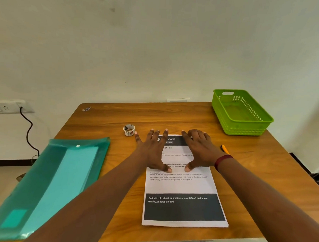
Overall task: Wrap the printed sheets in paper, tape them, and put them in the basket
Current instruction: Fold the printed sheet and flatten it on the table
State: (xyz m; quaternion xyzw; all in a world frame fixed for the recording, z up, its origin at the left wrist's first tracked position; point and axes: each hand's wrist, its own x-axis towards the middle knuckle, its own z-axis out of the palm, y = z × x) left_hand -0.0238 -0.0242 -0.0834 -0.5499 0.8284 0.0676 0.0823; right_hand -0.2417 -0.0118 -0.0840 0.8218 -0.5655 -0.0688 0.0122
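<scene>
- Printed sheets [183, 186] lie stacked at the near middle of the table [173, 117], unwrapped; the step in hand looks like steadying the stack before wrapping.
- Far left, a teal folder [48, 180] holds pale paper, probably the wrap; fetching a sheet from it seems the next call.
- Tape roll [129, 130] stands just beyond the left hand [152, 149], which lies flat on the stack's upper part, fingers spread, gripping nothing.
- Right hand [199, 150] presses beside it, likewise gripping nothing; an orange-handled tool [225, 149] peeks out behind its wrist.
- Green basket [244, 128] sits at the far right corner, well apart from the stack.
</scene>
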